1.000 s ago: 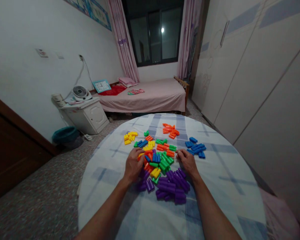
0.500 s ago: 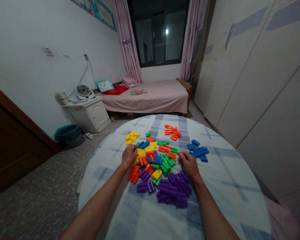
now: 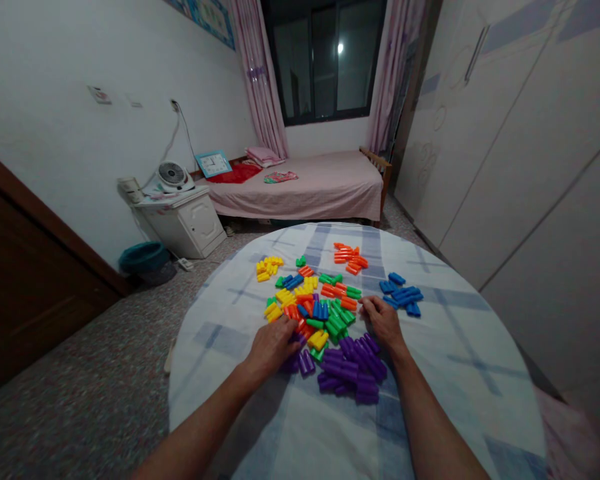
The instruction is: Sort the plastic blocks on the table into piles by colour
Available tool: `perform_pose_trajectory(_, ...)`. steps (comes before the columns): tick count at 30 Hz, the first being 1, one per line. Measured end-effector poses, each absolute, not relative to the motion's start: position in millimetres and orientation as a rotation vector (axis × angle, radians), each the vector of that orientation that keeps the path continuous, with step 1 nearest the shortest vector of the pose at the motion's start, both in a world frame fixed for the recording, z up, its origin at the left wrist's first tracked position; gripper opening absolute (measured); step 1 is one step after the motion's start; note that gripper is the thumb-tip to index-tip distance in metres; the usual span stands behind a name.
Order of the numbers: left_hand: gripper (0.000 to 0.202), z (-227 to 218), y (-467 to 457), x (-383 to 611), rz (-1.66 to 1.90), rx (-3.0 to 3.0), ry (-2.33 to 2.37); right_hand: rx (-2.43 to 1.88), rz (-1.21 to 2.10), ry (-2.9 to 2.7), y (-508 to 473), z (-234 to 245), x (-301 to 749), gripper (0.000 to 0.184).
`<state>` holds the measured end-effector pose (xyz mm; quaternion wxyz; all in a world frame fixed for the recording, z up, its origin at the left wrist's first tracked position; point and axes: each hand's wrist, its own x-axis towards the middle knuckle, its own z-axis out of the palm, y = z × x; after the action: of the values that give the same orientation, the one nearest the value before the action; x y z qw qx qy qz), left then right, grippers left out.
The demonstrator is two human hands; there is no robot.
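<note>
Left hand (image 3: 273, 350) palm-down on purple blocks (image 3: 353, 370), right hand (image 3: 384, 325) beside green blocks (image 3: 337, 321).

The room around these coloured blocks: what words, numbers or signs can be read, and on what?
Nothing is legible.
Blue-framed clock: its numbers are too small to read.
Wall sign: too small and blurred.
Wall poster: too blurred.

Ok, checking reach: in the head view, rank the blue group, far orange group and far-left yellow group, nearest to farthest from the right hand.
1. Blue group, just ahead-right of the right hand.
2. Far orange group, ahead-left.
3. Far-left yellow group, well left.
</note>
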<state>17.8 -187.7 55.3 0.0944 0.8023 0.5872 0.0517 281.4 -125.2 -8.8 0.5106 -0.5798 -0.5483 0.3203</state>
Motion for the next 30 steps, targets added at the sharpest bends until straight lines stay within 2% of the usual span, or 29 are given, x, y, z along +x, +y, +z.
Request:
perform_pose_trajectory(5,0.036,47.7,-183.4,33.5,-0.012,2.366,1.904,-1.404,0.755,-1.335,-125.5,-7.8,281.3,0.035)
perform_pose_trajectory(10,0.039,51.9,-183.3,34.2,-0.027,2.362,1.928,-1.387,0.734,-1.334,-125.9,-5.6,280.0,0.034)
perform_pose_trajectory(18,0.04,67.8,-189.4,21.1,0.218,2.354,2.047,-1.363,0.745,-1.349,-122.4,-11.6,281.6,0.034)
perform_pose_trajectory(22,0.044,69.4,-192.9,26.9,0.401,2.336,1.989,-1.373,0.736,-1.362,-121.7,-13.5,282.9,0.035)
perform_pose_trajectory(30,0.038,66.2,-182.3,37.8,0.632,2.147,1.863,-1.369,0.737,-1.361,-123.8,-10.0,281.7,0.034)
